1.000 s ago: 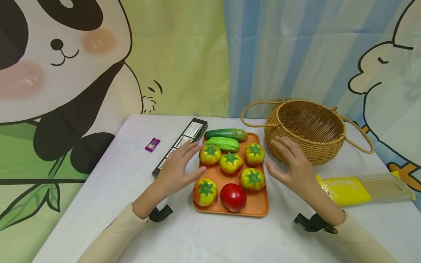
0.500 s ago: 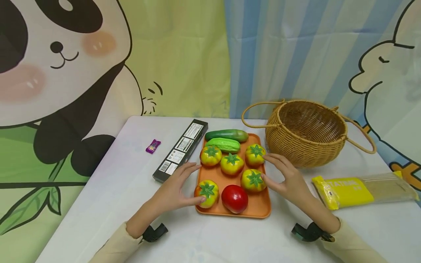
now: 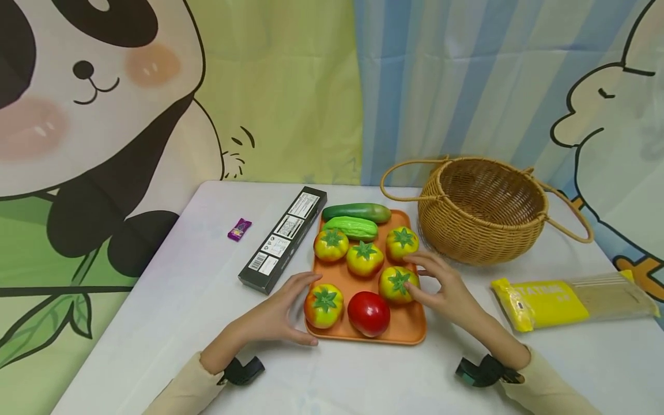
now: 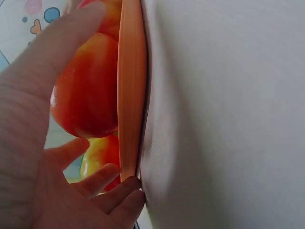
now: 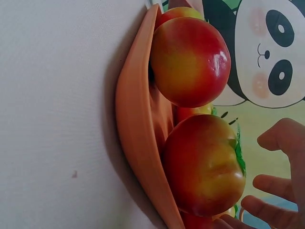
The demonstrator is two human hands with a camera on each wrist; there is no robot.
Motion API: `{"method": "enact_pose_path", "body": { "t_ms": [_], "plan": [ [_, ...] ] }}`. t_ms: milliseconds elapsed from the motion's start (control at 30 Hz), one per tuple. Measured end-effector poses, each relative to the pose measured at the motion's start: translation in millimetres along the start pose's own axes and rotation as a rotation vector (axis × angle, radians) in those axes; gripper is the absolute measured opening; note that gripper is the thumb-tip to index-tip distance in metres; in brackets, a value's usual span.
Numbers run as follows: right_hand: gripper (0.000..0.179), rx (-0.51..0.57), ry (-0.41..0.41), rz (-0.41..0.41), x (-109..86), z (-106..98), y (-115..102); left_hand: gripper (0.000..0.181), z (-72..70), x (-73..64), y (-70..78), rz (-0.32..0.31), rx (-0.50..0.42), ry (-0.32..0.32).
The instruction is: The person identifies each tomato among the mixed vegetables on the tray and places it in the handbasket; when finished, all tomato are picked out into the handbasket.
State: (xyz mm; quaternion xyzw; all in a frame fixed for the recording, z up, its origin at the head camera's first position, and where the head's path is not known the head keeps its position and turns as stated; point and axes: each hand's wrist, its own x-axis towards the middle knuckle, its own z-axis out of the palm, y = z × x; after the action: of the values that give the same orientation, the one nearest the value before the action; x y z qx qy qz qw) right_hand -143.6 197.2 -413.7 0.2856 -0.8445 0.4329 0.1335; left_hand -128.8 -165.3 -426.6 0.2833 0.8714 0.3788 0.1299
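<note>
On the table lies an orange tray (image 3: 353,280) bearing several yellow-and-red tomatoes with green star-shaped tops, a shiny red round fruit (image 3: 369,314), a dark green cucumber (image 3: 357,212) and a light green bitter melon (image 3: 350,228). My left hand (image 3: 275,314) spreads thumb and fingers around the front-left tomato (image 3: 324,305); in the left wrist view some fingertips are right at the tray's edge (image 4: 132,95). My right hand (image 3: 448,294) is beside the right-hand tomato (image 3: 398,284), thumb and fingertips overlapping it in the head view. In the right wrist view its relaxed fingers (image 5: 271,186) are spread apart beside the tomatoes.
Behind the tray's right side stands a wicker basket (image 3: 479,233) with two loop handles. A yellow noodle packet (image 3: 550,302) lies at the right. Left of the tray are a long black box (image 3: 284,239) and a small purple wrapped sweet (image 3: 240,229). Printed curtains hang behind the table.
My left hand has moved towards the tray's front-left corner. My right hand has come down and left from near the basket to the right-hand tomato. The things on the tray keep their places.
</note>
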Motion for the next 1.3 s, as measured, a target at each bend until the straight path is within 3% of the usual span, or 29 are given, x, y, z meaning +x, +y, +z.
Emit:
{"method": "enact_pose_path", "body": {
  "t_ms": [133, 600, 867, 1300],
  "plan": [
    [0.048, -0.01, -0.03, 0.008, -0.5, 2.6, 2.0, 0.112, 1.1, 1.0, -6.0, 0.01, 0.024, 0.015],
    [0.062, -0.101, -0.177, 0.022, -2.3, 5.0, 4.1, 0.115, -0.2, 0.0, -6.0, -0.074, 0.041, -0.007],
    [0.06, -0.044, -0.17, 0.092, -4.8, 5.6, 3.3, 0.115, 0.3, 0.2, -7.7, -0.091, 0.039, -0.018],
    [0.059, -0.053, -0.145, 0.084, -3.8, 5.7, 2.2, 0.116, 0.4, -0.4, -10.0, -0.079, 0.05, -0.026]
  ]
}}
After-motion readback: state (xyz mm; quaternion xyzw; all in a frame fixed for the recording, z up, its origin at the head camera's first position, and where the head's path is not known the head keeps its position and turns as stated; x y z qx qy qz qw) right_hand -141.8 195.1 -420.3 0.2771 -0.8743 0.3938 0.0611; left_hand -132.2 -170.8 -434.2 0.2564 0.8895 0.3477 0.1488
